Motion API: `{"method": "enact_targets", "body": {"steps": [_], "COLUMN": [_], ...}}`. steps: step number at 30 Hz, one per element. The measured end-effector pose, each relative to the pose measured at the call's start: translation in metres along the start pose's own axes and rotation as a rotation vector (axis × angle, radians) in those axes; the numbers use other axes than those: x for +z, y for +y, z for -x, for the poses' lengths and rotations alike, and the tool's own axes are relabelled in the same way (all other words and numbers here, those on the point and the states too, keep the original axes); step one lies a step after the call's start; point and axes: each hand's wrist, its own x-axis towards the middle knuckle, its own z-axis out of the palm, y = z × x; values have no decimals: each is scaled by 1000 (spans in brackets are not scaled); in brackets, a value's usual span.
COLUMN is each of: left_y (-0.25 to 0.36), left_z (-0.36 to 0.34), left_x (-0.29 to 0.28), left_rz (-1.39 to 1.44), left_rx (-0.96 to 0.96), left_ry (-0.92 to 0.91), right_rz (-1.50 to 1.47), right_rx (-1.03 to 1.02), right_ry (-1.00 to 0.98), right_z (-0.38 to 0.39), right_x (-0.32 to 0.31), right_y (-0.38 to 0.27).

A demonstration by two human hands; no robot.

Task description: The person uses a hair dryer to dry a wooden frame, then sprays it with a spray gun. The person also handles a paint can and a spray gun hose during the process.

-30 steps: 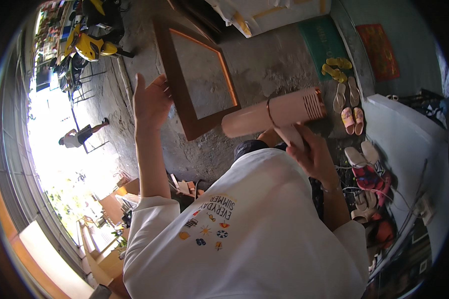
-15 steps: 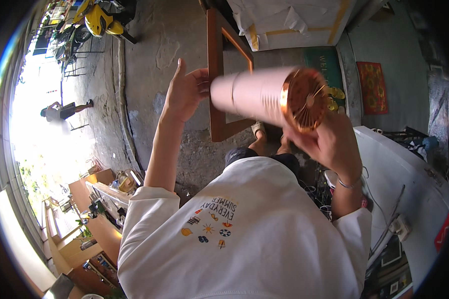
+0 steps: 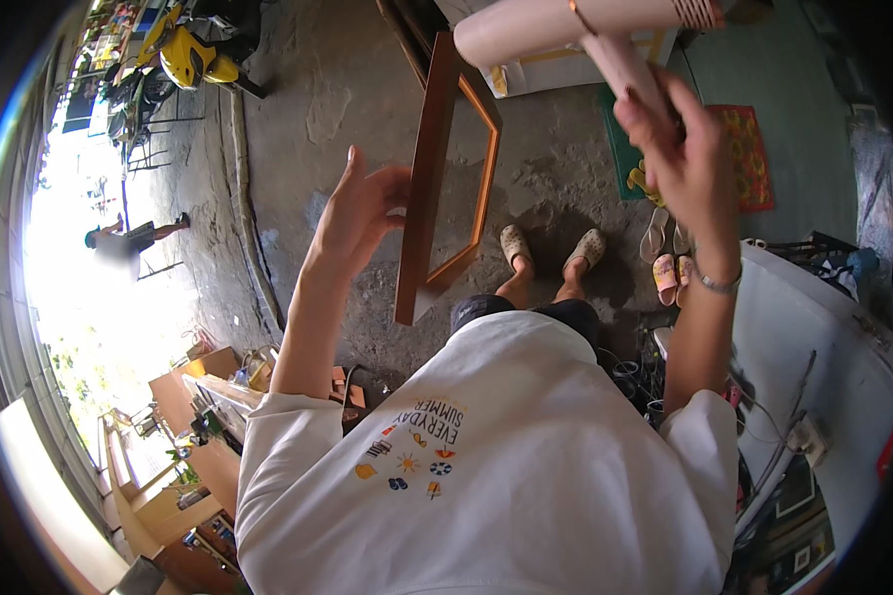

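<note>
Here, shirt lettering (image 3: 425, 415) shows; fingers (image 3: 393, 182) perhaps touch frame (image 3: 430, 178).

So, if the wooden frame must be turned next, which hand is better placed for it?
Probably the left hand: its fingers are at the edge of the wooden frame. The right hand is farther off and holds the hair dryer by its handle.

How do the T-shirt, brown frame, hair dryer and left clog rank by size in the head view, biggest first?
1. White T-shirt
2. Brown frame and pink hair dryer: too close to rank
3. Left clog
</note>
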Motion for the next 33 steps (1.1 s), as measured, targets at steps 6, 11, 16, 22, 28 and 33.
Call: {"method": "enact_targets", "body": {"steps": [6, 11, 16, 22, 28, 33], "left_y": [-2, 5, 11, 26, 35, 47], "left_z": [20, 33, 48, 64, 73, 81], "left_x": [-6, -3, 1, 11, 16, 19], "left_rz": [-125, -194, -197, -185, -150, -46], "left_rx": [-23, -34, -53, -39, -26, -21], "left_ry": [-2, -23, -55, -66, -33, -79], "right_rz": [-218, -340, -247, -255, -281, -399], "right_rx": [154, 286, 310, 400, 522, 693], "right_ry": [-245, -350, -431, -467, -540, -453], "right_z": [-35, -49, -45, -29, -13, 15], "right_x": [-35, -49, -38, -17, 3, 23], "right_y": [42, 82, 133, 187, 238, 289]}}
